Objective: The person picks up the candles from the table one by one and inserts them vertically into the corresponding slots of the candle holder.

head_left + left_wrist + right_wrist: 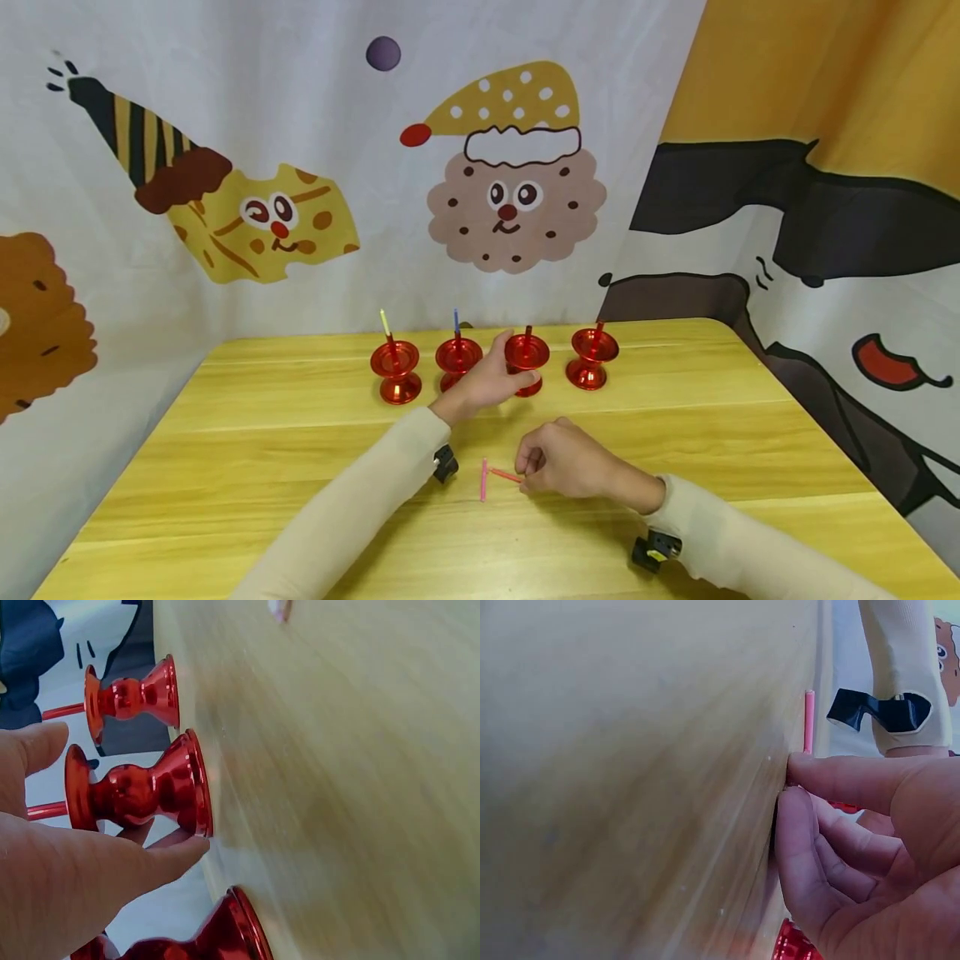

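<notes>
Four-of-a-kind red metallic candle holders stand in a row near the table's back edge. My left hand reaches to the third red candle holder from the left, its thumb across the front. In the left wrist view, fingers curl under and behind that holder's body. Lower down, my right hand pinches the end of a thin orange candle at the tabletop. A pink candle lies by the orange one's other end. In the right wrist view the pinched end is hidden between thumb and finger.
A yellow candle stands in the leftmost holder, a blue candle in the second holder. The rightmost holder shows only its red stem. A printed curtain hangs behind the wooden table.
</notes>
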Motion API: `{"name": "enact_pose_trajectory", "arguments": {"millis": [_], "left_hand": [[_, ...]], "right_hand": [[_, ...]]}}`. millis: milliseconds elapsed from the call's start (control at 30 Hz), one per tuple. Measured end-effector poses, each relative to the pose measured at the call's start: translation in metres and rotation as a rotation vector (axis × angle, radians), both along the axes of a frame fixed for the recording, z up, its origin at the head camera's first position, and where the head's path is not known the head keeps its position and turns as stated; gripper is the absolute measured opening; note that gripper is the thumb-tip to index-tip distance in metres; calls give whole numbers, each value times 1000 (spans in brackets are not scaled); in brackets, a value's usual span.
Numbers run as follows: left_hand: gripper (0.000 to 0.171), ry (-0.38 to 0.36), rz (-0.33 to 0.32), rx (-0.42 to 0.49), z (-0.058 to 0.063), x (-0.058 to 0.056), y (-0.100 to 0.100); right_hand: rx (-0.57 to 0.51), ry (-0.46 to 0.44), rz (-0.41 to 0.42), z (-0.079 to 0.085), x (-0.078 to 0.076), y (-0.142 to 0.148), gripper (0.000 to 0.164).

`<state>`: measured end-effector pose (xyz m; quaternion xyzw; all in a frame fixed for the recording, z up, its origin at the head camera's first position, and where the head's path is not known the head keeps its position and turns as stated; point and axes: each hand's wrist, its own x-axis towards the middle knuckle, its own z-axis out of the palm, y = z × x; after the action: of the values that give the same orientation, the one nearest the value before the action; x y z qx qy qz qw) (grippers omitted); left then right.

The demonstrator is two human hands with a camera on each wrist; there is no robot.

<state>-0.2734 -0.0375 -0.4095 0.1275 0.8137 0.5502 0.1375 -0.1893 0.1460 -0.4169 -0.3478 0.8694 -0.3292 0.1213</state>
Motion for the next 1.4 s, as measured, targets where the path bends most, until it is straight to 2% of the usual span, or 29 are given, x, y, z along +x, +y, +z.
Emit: {"name": "enact_pose_trajectory", "arguments": {"millis": [267,633,833,900,1100,1400], "left_hand": [[89,5,37,-36,-2,-1,6],[88,6,-4,-45,-2,1,-1],[88,7,-36,-58,1,6,-7],[88,15,-33,-88,1,6,-8],[90,2,-17,-146,-5,4,-10],[91,-45,-42,-65,-21,-8,-14]], "right_hand": [[15,50,16,2,2,0,22],[-10,31,26,7,1,13,19],[-87,82,-14,19,-11,34,16],[-104,103,-39,24,-16,40,16],[-162,96,-124,42,-32,51,12],[-276,153,-203,48,-64,45,12]]}}
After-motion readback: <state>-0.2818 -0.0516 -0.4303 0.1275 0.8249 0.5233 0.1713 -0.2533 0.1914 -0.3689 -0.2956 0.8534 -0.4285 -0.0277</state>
